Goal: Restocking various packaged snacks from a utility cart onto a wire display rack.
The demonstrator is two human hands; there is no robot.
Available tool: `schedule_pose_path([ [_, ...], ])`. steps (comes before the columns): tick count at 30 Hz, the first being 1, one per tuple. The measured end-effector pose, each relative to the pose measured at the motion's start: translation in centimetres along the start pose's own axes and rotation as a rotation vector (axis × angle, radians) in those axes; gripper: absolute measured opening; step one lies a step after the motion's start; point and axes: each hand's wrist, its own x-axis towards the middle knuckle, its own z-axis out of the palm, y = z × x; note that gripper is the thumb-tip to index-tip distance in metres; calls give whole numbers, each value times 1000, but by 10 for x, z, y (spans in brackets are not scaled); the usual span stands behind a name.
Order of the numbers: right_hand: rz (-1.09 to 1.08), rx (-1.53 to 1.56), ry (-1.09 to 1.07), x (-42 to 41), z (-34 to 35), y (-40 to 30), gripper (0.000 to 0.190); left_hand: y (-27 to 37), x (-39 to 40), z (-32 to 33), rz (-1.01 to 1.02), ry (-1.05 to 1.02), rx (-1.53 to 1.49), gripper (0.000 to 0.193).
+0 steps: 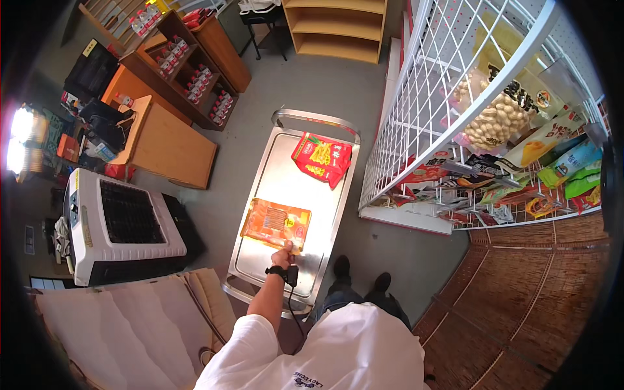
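Observation:
My left hand [282, 256] pinches the near edge of an orange snack packet [278, 222], its thumb on top. A window in that packet shows brown strips inside. The packet lies over the near half of a stainless steel trolley top [258, 178], where bright light glares off the metal. Farther along the same surface rests a red snack bag [321, 158] with a picture of food and printed writing, apart from my hand. A black strap with a small box and cable circles my left wrist. My right hand is out of view.
On the right stands a white wire rack [414, 112] hung with snack bags, including a bag of peanuts [497, 114]. A white air cooler [129, 219], a wooden desk [170, 141] and a bottle shelf [183, 68] stand left. Wooden shelving [336, 24] is ahead.

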Motion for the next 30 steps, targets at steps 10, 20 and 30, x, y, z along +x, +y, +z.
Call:
schedule_pose_path([
  [10,168,307,-68,7,36,3,36,-57,-64,-32,223,51,215,29],
  [20,-288,179,-45,114,99,102,30,-69,-64,-63,385,286,212,39],
  [30,-341,-166,14,67,52,62,25,-112,26,-54,106,66,-7,35],
])
